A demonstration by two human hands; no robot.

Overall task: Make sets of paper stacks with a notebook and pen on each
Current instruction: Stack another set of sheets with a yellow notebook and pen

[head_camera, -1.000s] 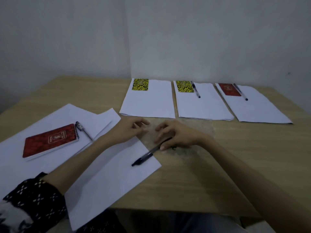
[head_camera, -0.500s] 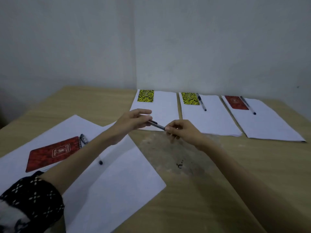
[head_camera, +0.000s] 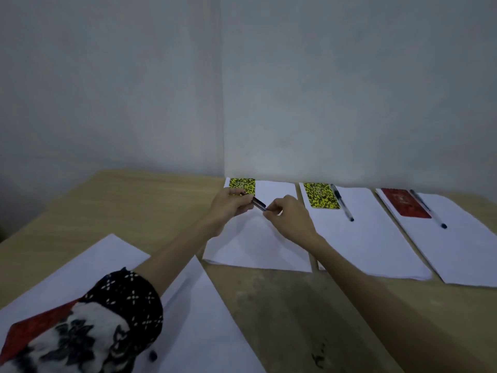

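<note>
My left hand (head_camera: 231,208) and my right hand (head_camera: 288,216) both pinch a black pen (head_camera: 258,203), held just above the leftmost far paper stack (head_camera: 258,243), beside its yellow patterned notebook (head_camera: 242,184). The middle stack (head_camera: 368,243) carries a yellow notebook (head_camera: 321,195) and a pen (head_camera: 343,202). The right stack (head_camera: 462,251) carries a red notebook (head_camera: 404,203) and a pen (head_camera: 427,208). Near me, loose white sheets (head_camera: 209,319) hold a red notebook (head_camera: 29,329), mostly hidden by my patterned sleeve (head_camera: 126,300).
The wooden table (head_camera: 309,313) has a scuffed dark patch at its near middle. Grey walls meet in a corner right behind the far stacks. A small dark pen cap (head_camera: 153,355) lies on the near sheets.
The pen was lifted off the near sheet, taken in both hands, and carried forward over the leftmost far stack. My head tilted up and closer.
</note>
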